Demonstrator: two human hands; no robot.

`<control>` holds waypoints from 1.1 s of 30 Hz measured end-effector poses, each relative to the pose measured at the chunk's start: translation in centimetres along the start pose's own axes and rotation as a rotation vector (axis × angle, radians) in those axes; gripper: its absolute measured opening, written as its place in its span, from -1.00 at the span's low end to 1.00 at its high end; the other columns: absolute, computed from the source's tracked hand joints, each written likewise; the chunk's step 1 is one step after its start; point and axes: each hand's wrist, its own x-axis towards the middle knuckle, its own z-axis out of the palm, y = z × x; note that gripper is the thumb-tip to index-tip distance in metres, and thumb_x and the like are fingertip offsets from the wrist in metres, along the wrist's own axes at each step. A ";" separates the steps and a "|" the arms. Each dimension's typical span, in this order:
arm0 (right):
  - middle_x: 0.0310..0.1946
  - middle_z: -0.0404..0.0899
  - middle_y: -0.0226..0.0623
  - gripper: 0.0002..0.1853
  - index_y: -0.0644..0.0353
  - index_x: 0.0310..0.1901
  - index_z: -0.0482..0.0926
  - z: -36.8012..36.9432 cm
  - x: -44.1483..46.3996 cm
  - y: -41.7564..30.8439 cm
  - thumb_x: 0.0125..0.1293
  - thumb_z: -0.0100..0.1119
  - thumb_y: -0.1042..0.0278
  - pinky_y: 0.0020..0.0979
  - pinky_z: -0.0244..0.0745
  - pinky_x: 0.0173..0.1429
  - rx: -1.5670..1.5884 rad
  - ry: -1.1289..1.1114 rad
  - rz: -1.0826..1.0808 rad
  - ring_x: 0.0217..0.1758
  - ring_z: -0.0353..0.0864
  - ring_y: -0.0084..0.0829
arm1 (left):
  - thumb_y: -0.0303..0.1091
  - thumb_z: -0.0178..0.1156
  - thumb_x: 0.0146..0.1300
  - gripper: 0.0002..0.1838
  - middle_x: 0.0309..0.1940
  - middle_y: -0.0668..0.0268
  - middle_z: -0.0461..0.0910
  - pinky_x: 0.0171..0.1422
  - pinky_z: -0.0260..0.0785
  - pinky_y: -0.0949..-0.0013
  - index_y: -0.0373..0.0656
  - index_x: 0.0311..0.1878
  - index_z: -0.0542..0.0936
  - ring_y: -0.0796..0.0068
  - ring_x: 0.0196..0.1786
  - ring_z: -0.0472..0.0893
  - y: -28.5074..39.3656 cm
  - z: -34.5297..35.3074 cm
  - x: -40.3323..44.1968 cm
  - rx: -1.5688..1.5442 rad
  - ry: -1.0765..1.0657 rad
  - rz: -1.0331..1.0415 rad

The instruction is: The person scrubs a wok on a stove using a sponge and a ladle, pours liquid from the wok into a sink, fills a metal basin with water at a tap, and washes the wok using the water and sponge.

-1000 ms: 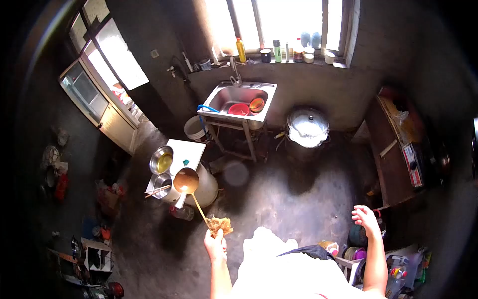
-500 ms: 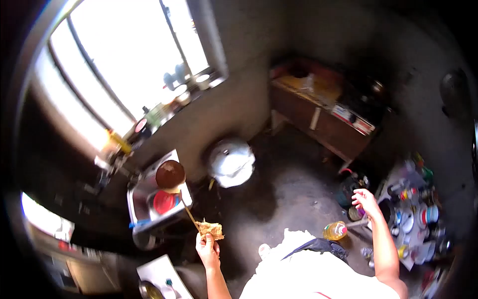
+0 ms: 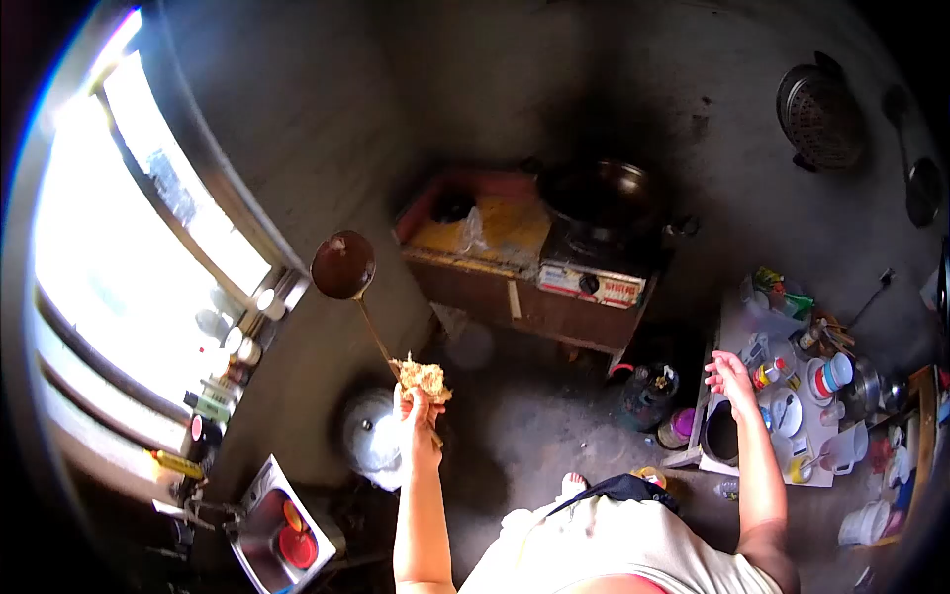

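Note:
My left hand (image 3: 420,421) is closed around the thin handle of a ladle (image 3: 343,265), whose dark brown bowl points up and away from me. Pressed in the same grip is a tan, fibrous scrubber that looks like a dried loofah (image 3: 424,379). My right hand (image 3: 730,379) is held out above the side table, fingers loosely apart and nothing in them. Below it stands a dark round pot (image 3: 721,436) at the table's edge.
A black wok (image 3: 602,193) sits on a gas stove (image 3: 589,285) ahead. Lower left is a metal sink (image 3: 259,533) with red bowls. A silvery round basin (image 3: 364,450) lies near the wall. Bottles and dishes crowd the side table (image 3: 811,426). A gas cylinder (image 3: 648,396) stands on the floor.
My view has turned right, away from the sink and toward the stove. The ladle and scrubber have moved with my left hand from beside the sink. My right hand remains free.

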 end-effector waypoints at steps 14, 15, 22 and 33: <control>-0.19 0.45 -0.31 -0.63 0.09 0.09 0.28 2.7 16.5 -7.1 0.31 -0.06 0.15 -0.61 0.37 -0.43 0.050 0.170 0.008 -0.42 0.51 -0.58 | -0.28 -0.07 0.32 -0.68 -0.04 0.34 0.42 -0.02 0.35 0.38 -0.08 0.12 0.27 0.42 -0.05 0.47 -10.2 14.1 30.2 -0.218 -0.089 -0.209; -0.18 0.44 -0.31 -0.62 0.08 0.10 0.27 2.8 17.8 -7.1 0.30 -0.05 0.14 -0.61 0.37 -0.43 0.053 0.215 -0.007 -0.42 0.51 -0.58 | -0.28 -0.07 0.32 -0.64 -0.01 0.32 0.40 -0.03 0.35 0.37 -0.07 0.16 0.24 0.41 -0.04 0.47 -10.9 15.0 32.2 -0.230 -0.099 -0.223; -0.19 0.44 -0.42 -0.56 -0.01 0.18 0.23 4.6 26.4 -8.6 0.30 -0.06 0.10 -0.60 0.37 -0.45 0.079 0.490 0.032 -0.41 0.49 -0.61 | -0.14 0.00 0.28 -0.33 -0.11 0.36 0.42 -0.25 0.36 0.42 0.08 0.35 -0.10 0.52 -0.26 0.46 -17.5 19.7 45.7 -0.085 -0.139 -0.367; -0.53 0.30 -0.63 -0.72 -0.20 0.04 0.42 7.0 29.4 -9.4 0.33 -0.13 0.11 -0.57 0.23 -0.37 0.042 0.652 0.114 -0.48 0.24 -0.71 | -0.05 -0.37 0.38 -0.55 0.20 0.26 0.27 0.34 0.01 0.26 0.03 0.26 0.15 0.27 0.25 0.25 -23.0 24.3 51.7 -0.457 -0.531 -0.389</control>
